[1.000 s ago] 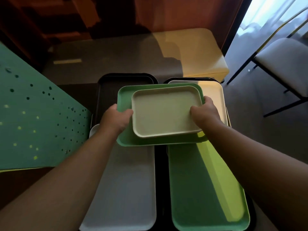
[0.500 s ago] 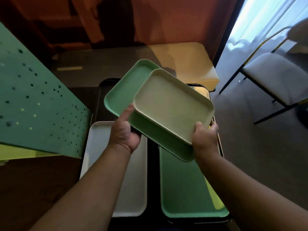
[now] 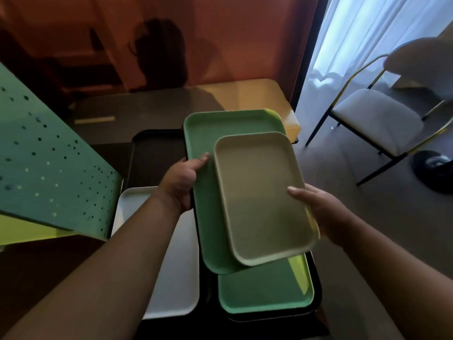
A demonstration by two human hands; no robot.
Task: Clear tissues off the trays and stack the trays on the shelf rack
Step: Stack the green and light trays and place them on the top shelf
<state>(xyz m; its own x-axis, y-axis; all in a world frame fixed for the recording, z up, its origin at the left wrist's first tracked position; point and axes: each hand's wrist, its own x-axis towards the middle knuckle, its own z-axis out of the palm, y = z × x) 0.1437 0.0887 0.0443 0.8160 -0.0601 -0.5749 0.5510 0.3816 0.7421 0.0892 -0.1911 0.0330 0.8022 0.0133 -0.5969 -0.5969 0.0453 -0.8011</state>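
I hold two stacked trays in the air, long side running away from me. The lower one is a green tray [image 3: 208, 187]; a smaller cream tray [image 3: 259, 197] lies on top of it, shifted to the right. My left hand [image 3: 180, 182] grips the green tray's left edge. My right hand [image 3: 318, 209] holds the right edge of the cream tray, thumb on its rim. Below them lie another green tray [image 3: 264, 293] on a black tray [image 3: 316, 298], a white tray [image 3: 176, 278] at the left, and a black tray [image 3: 152, 155] further back. No tissues are visible.
A green perforated panel [image 3: 49, 173] slants in from the left. Beyond the trays is a dark table [image 3: 137, 111] with a sunlit corner. A white-seated chair [image 3: 377, 121] stands on the floor at the right, with a dark round object [image 3: 434, 168] beside it.
The two held trays have turned from crosswise through a diagonal to lengthwise and have risen off the pile. My right hand slid to the cream tray's right edge.
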